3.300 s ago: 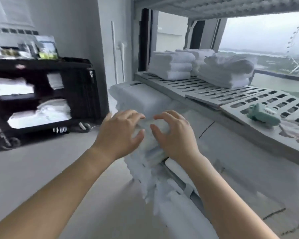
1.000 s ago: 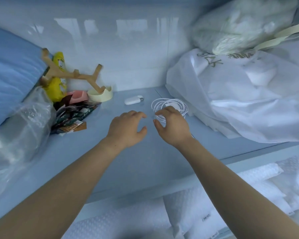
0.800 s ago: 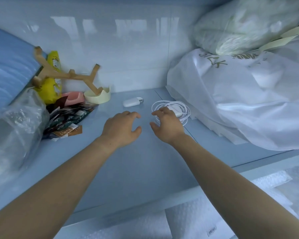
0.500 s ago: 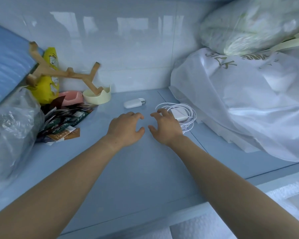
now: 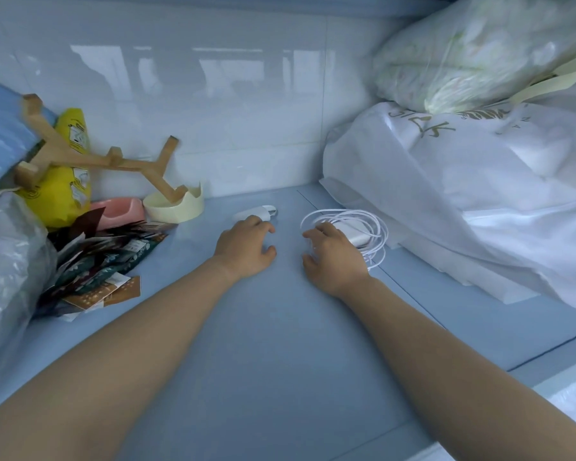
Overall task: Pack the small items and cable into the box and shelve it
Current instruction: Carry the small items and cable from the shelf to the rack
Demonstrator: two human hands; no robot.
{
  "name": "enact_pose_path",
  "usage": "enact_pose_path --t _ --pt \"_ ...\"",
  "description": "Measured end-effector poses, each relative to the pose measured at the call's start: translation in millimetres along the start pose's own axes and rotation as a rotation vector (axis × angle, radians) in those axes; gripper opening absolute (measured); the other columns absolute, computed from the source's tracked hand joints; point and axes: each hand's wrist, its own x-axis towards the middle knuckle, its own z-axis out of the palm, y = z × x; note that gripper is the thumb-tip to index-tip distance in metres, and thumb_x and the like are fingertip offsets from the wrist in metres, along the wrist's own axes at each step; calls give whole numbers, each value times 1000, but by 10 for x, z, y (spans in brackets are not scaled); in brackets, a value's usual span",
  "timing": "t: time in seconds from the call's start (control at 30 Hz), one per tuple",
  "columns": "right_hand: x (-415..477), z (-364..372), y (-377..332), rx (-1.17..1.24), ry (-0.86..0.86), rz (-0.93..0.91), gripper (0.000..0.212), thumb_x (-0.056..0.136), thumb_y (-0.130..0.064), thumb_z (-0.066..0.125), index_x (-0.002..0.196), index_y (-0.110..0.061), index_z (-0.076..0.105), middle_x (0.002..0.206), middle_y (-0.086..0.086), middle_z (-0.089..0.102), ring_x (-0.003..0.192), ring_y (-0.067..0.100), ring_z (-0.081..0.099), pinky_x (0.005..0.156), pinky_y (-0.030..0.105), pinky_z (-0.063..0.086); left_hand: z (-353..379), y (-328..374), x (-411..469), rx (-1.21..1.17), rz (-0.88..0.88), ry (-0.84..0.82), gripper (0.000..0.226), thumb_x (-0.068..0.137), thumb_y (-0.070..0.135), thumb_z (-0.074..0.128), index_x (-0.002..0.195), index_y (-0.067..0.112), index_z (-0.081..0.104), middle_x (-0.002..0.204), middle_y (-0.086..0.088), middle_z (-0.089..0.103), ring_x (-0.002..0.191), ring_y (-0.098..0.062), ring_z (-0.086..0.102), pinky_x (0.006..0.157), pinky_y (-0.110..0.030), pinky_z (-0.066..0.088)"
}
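A coiled white cable with a white adapter block lies on the pale blue shelf, near the back. My right hand rests on the coil's left side, fingers spread over it, not closed around it. A small white oval device lies a little to the left. My left hand hovers just in front of it, fingers curled down and apart, fingertips at its near edge. No box is in view.
Big white plastic bags fill the right side. At the left stand a wooden stand, a yellow pouch, a cream tape roll, a pink dish, dark sachets and a clear bag.
The view swung from a towel rack to this blue shelf. Over the last second both hands moved forward, the right onto the cable coil, the left up to the white device.
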Motion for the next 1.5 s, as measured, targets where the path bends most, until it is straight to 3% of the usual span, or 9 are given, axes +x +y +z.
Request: enact_pose_path --t 0.13,0.27,0.6,0.77,0.9,1.0,1.13,1.4,1.5 --pt "18 19 -1 5 11 6 44 84 -20 51 128 -16 48 131 5 46 118 25 46 84 37 49 89 -126 193 37 24 -71 50 88 39 49 134 23 39 151 -5 21 137 -27 20 102 -43 35" --pt "14 35 10 5 20 -1 44 83 -20 51 127 -17 50 130 3 46 118 23 46 83 35 48 150 -204 303 4 -133 -185 58 89 47 41 141 30 23 156 -8 2 141 -31 2 108 -49 23" --pt "-78 -43 30 51 13 -40 46 80 -13 53 126 -16 50 125 5 49 117 24 46 82 37 49 87 -33 -59 89 -76 -119 54 88 49 39 136 27 31 147 -6 25 131 -28 26 102 -53 26" --pt "-166 -84 34 59 62 -58 49 76 -12 57 124 -17 51 123 7 49 112 27 49 80 36 49 -33 86 -281 136 -23 16 50 83 43 48 128 23 42 132 -7 40 119 -28 41 92 -44 35" --pt "-133 -90 51 -128 94 -26 50 77 -22 59 125 -18 50 143 8 36 131 28 33 106 40 28 -113 168 -259 7 -32 -96 51 88 38 46 136 25 36 150 -6 22 131 -30 28 99 -44 38" --pt "-152 -86 89 -144 -17 26 44 84 -30 51 126 -22 48 152 1 23 141 21 14 114 47 17 -113 227 -300 -34 -9 -195 48 91 33 44 137 22 34 151 -5 21 123 -33 40 95 -42 42" --pt "-193 -145 63 -74 -33 10 23 85 -25 49 104 -18 60 138 -1 39 136 19 22 93 38 45 -141 299 -461 -30 9 -180 47 91 30 43 137 28 34 150 1 23 120 -31 43 89 -41 45" --pt "-374 -279 89 -77 -133 -87 21 92 -24 41 98 -23 62 113 -6 56 129 24 27 87 36 46 -152 460 -718 -102 -31 -114 45 88 28 45 133 31 39 145 5 30 115 -28 45 82 -39 48" --pt "-378 -338 53 -39 -65 -106 14 87 -23 50 91 -20 62 102 -3 56 117 28 40 73 31 44 -108 503 -742 -125 -69 -35 47 86 35 49 131 31 41 145 3 31 120 -26 42 84 -39 49"
